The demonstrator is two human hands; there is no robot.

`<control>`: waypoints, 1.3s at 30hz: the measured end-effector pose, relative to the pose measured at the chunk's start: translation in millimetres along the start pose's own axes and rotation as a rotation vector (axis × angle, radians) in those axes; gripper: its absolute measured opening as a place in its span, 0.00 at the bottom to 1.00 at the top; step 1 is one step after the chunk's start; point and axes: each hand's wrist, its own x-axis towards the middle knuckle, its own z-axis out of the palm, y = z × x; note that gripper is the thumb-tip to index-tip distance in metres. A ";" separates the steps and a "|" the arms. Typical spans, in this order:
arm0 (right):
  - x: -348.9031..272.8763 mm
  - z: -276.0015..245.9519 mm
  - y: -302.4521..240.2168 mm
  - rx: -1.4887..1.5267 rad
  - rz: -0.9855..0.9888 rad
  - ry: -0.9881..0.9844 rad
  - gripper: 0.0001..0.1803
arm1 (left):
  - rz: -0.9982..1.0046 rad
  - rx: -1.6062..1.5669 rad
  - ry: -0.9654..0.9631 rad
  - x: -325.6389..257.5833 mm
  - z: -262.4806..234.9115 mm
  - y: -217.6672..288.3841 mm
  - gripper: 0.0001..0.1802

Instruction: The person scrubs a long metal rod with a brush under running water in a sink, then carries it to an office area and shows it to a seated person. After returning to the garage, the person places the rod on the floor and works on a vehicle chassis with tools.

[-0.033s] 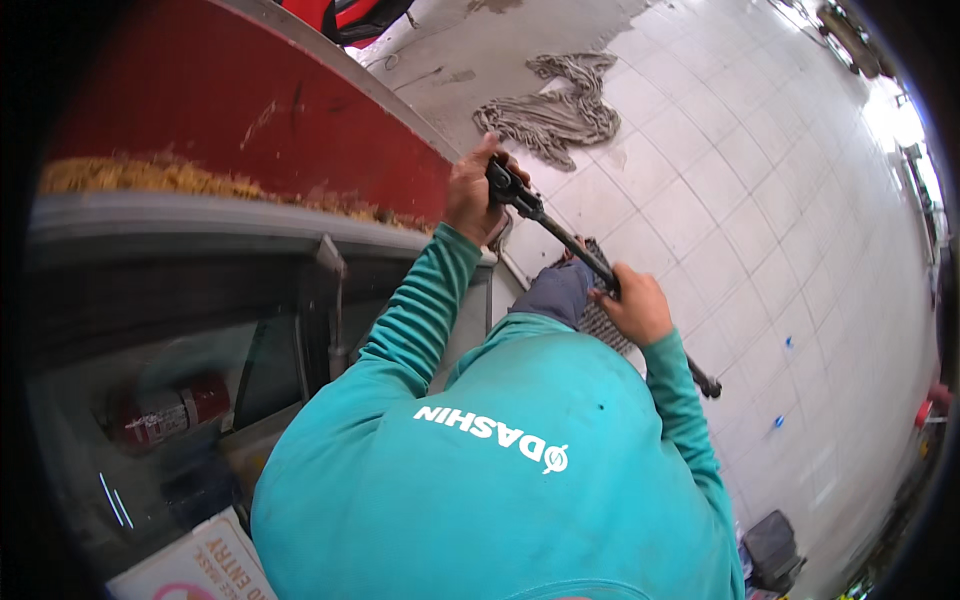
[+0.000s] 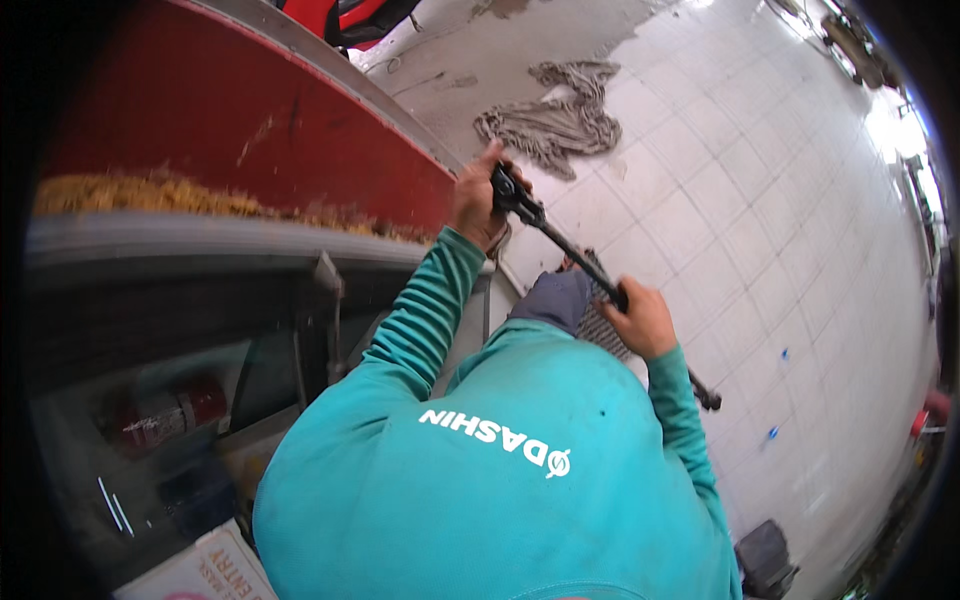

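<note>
in the centre of the frame both hands grip a long black tool [image 2: 590,270], perhaps a ratchet wrench. the left hand [image 2: 478,200] is closed around its head, pressed against the edge of the red vehicle body [image 2: 250,130] at upper left. the right hand [image 2: 640,318] is wrapped around the handle, lower right of centre. i judge the work is in progress; how much is left cannot be seen. a grey rag [image 2: 555,120] lies on the tiled floor [image 2: 780,200] above.

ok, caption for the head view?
Left hand and right hand hold a long black tool beside a red panel.
</note>
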 end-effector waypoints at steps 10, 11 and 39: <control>136.3 -66.0 107.9 -0.094 0.378 -0.215 0.28 | 0.021 -0.011 0.179 207.6 9.5 -24.8 0.22; 156.8 -73.6 107.9 -0.111 0.392 -0.215 0.28 | 0.120 -0.040 0.221 224.1 27.3 -21.0 0.21; 777.6 -170.4 91.8 -0.443 -0.247 -0.614 0.28 | 0.453 -0.618 0.563 565.8 -22.5 153.5 0.07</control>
